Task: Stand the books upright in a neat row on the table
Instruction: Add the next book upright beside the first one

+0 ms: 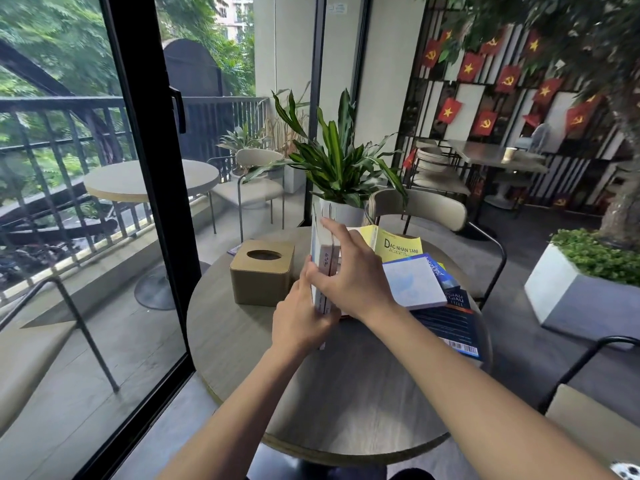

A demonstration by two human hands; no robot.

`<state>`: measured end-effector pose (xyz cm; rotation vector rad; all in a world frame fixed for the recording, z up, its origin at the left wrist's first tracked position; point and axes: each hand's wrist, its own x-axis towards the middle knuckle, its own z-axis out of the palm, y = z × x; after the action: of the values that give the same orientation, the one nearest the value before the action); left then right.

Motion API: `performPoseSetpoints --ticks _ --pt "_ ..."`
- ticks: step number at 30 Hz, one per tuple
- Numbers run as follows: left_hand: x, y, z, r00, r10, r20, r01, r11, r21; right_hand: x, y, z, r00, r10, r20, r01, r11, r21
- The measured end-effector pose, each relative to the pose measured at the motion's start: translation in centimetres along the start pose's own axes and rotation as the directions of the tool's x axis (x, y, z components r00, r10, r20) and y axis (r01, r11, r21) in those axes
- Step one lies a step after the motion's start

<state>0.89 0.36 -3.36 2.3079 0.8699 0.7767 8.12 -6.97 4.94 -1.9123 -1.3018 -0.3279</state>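
Two or three pale books [325, 261] stand upright on edge on the round grey table [346, 393], their page edges toward me. My left hand [301, 320] presses against their left side near the bottom. My right hand [349, 271] grips them from the right, fingers laid over the top. To the right, a yellow book [401, 245] lies propped open-side up, a light blue book [414, 282] lies flat on a dark blue book [453, 327], and another blue book [445, 275] pokes out beneath.
A tan tissue box [261, 277] sits just left of the upright books. A potted plant [341, 168] stands behind them. Chairs [436, 209] ring the table; a black glass door frame [152, 188] runs along the left. A white planter [581, 292] is at right.
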Motion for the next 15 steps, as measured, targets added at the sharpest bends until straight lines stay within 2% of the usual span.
performPoseSetpoints --ticks 4,6,8,11,13,15 --pt "-0.1 0.3 -0.1 1.000 0.000 -0.001 0.000 1.000 -0.030 -0.1 0.8 -0.1 0.996 0.001 0.084 -0.009 0.996 0.085" --pt "-0.2 0.4 -0.2 1.000 -0.004 -0.016 0.003 0.999 -0.053 -0.5 1.7 -0.4 0.988 0.075 0.136 -0.104 0.970 0.221" --pt "-0.3 0.5 -0.3 1.000 0.000 -0.031 -0.002 0.998 -0.056 -1.2 3.0 -0.3 0.977 0.183 0.109 -0.207 0.938 0.277" --pt "-0.3 0.6 -0.3 0.999 0.019 -0.025 -0.020 0.998 -0.053 -2.0 5.1 -0.7 0.965 0.262 0.006 -0.260 0.957 0.127" --pt "-0.2 0.5 -0.2 1.000 -0.003 -0.014 0.002 0.999 -0.051 -2.2 6.6 -1.4 0.956 0.289 -0.051 -0.292 0.954 -0.065" --pt "-0.1 0.5 -0.1 0.999 -0.028 -0.016 0.027 0.998 -0.048 -2.4 7.8 -2.2 0.929 0.365 -0.059 -0.367 0.889 -0.272"
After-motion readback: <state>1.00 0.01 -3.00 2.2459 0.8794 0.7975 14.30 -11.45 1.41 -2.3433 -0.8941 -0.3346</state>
